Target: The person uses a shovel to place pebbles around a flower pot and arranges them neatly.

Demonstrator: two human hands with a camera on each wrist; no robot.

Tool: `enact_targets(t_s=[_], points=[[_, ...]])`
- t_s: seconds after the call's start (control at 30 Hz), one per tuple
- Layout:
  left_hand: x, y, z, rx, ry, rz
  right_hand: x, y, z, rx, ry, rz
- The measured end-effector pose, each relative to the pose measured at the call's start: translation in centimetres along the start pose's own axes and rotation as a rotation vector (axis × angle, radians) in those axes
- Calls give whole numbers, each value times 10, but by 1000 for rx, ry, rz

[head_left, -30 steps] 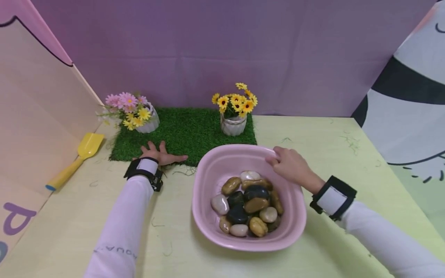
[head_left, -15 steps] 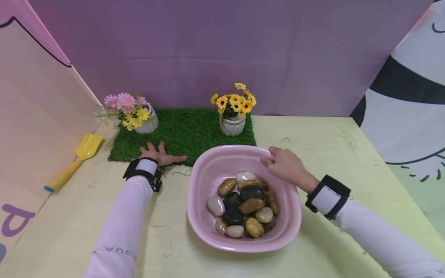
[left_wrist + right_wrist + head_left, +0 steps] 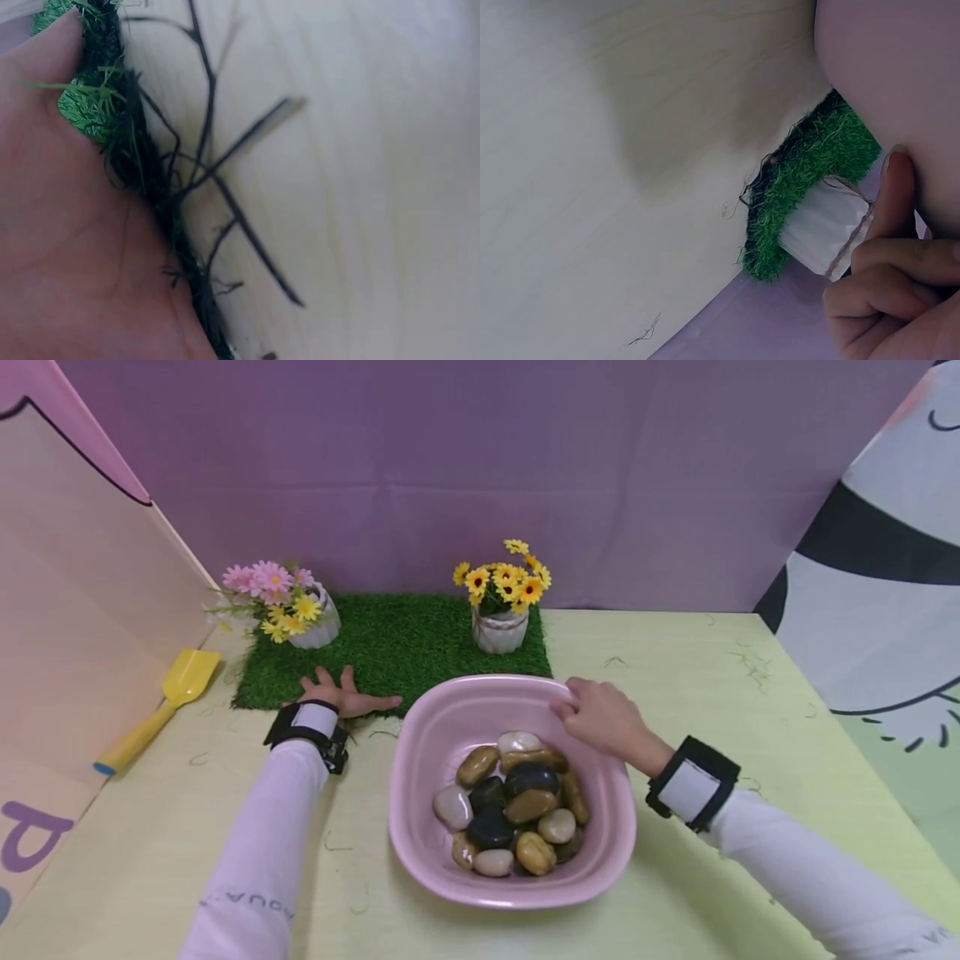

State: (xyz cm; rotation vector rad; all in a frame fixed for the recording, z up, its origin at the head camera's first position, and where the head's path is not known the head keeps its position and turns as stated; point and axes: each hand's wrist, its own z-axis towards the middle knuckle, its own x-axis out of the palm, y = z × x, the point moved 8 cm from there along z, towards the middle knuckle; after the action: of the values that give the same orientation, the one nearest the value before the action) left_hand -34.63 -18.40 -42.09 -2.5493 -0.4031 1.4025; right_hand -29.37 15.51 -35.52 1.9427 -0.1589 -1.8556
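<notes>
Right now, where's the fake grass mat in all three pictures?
Head: the grass mat is left of the middle.
Left wrist: a strip from the top left down to the bottom, along the left hand.
Right wrist: a green patch right of the middle, with a white pot on it.
Shared landmark: the pale tabletop.

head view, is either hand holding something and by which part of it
The right hand grips the pink basin by its rim, at the far right corner; the left hand holds nothing.

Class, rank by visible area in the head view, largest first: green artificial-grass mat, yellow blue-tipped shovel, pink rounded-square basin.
1. Pink rounded-square basin
2. Green artificial-grass mat
3. Yellow blue-tipped shovel
Nearness to the camera may enlarge the basin.
</notes>
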Motion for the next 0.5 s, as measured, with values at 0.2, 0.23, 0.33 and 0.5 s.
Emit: enact_targets(t_s=[0.2, 0.23, 0.33, 0.5], points=[[0, 0, 0, 5, 11, -3, 2, 9, -1, -30, 5, -57], [0, 0, 0, 5, 12, -5, 2, 12, -1, -51, -2, -87], [0, -1, -1, 8, 16, -6, 2, 19, -3, -110, -30, -184], [1, -1, 0, 10, 21, -3, 3, 25, -5, -150, -46, -265]])
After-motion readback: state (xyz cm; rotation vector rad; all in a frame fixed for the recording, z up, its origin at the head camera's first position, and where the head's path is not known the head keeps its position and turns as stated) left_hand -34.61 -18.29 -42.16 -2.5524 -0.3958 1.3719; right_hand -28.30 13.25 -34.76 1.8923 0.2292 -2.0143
